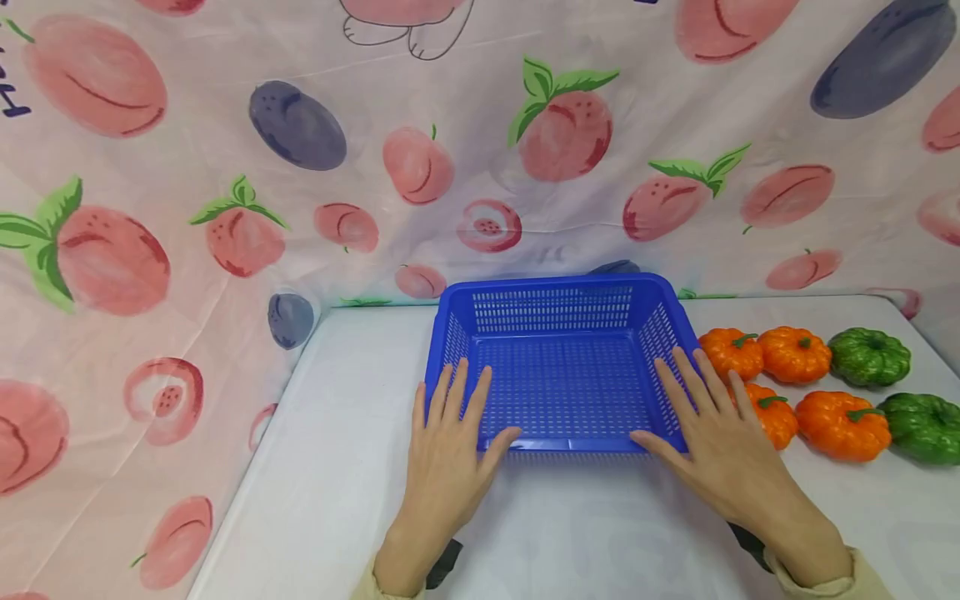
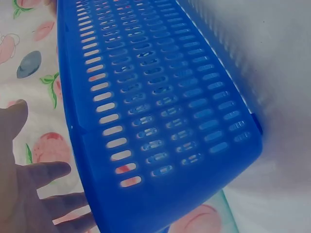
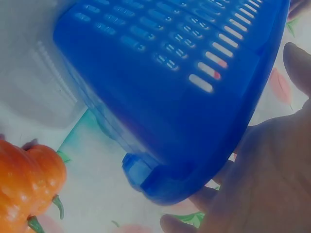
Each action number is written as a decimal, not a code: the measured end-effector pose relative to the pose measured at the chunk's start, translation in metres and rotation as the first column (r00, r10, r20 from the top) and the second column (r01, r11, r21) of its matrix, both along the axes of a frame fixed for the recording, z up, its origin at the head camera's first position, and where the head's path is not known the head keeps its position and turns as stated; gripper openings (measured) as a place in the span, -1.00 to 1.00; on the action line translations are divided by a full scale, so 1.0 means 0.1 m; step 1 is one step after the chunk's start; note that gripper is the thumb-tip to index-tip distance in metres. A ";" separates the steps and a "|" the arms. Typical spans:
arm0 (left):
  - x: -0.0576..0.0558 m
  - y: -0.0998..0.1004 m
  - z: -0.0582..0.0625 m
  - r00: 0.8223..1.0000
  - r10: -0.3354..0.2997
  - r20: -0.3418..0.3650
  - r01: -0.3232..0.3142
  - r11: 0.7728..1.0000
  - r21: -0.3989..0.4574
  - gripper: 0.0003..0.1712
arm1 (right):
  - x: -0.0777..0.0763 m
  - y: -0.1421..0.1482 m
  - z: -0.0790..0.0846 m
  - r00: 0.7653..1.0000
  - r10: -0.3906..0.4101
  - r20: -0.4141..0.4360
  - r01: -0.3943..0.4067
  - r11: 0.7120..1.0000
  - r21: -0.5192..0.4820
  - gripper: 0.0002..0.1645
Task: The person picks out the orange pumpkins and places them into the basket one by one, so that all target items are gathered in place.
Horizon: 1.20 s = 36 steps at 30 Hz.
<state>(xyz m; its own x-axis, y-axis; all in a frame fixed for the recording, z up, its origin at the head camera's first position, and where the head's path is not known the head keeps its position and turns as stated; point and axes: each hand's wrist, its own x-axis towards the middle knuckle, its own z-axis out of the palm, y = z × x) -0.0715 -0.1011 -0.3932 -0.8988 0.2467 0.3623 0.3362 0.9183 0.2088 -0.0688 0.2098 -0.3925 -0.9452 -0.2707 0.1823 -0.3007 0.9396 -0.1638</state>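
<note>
A blue plastic basket (image 1: 555,383) with slotted walls sits on the white table, its inside bare. At its near left corner is my left hand (image 1: 446,458), palm down with fingers spread and the thumb by the front rim. My right hand (image 1: 723,450) lies likewise over the near right corner, fingers extended along the side rim. Both wrist views show the basket's slotted front wall (image 2: 146,121) close by, with the left hand's fingers (image 2: 63,204) right at the rim. In the right wrist view, some fingers of the right hand (image 3: 262,179) are hidden behind the basket corner.
Right of the basket stand two rows of small pumpkins, several orange ones (image 1: 843,425) and two green ones (image 1: 870,357). The right hand partly covers the nearest orange pumpkin (image 1: 776,417). A fruit-printed cloth (image 1: 480,167) hangs behind the table and along its left side.
</note>
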 end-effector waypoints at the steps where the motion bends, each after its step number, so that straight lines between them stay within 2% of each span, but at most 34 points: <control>1: 0.00 -0.01 0.00 1.000 -0.002 -0.003 0.002 1.000 0.010 -0.19 | 0.00 0.01 0.00 1.000 0.000 -0.001 0.000 1.000 0.000 0.11; 8: -0.02 -0.05 -0.01 1.000 -0.001 -0.008 0.002 0.998 0.061 -0.25 | -0.02 0.06 0.04 1.000 -0.015 0.012 0.015 1.000 -0.011 0.11; 18: -0.05 -0.15 -0.05 0.992 -0.006 -0.124 0.022 0.992 0.127 -0.37 | -0.03 0.14 0.04 0.999 -0.043 -0.003 0.043 0.998 -0.036 0.05; 29: -0.12 -0.23 -0.09 0.977 0.011 -0.214 0.031 0.981 0.190 -0.45 | -0.04 0.21 0.08 0.995 -0.101 0.017 0.102 0.993 -0.051 0.05; 36: -0.15 -0.27 -0.10 0.974 0.036 -0.226 0.019 0.971 0.238 -0.48 | -0.07 0.27 0.08 0.995 -0.101 0.001 0.101 0.991 -0.087 0.01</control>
<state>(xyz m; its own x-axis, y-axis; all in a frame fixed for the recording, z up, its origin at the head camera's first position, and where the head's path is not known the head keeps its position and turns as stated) -0.0864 -0.1282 -0.4035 -0.7878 0.1222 0.6037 0.3928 0.8546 0.3396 -0.0757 0.2364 -0.3845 -0.9662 -0.1569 0.2043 -0.2058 0.9473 -0.2454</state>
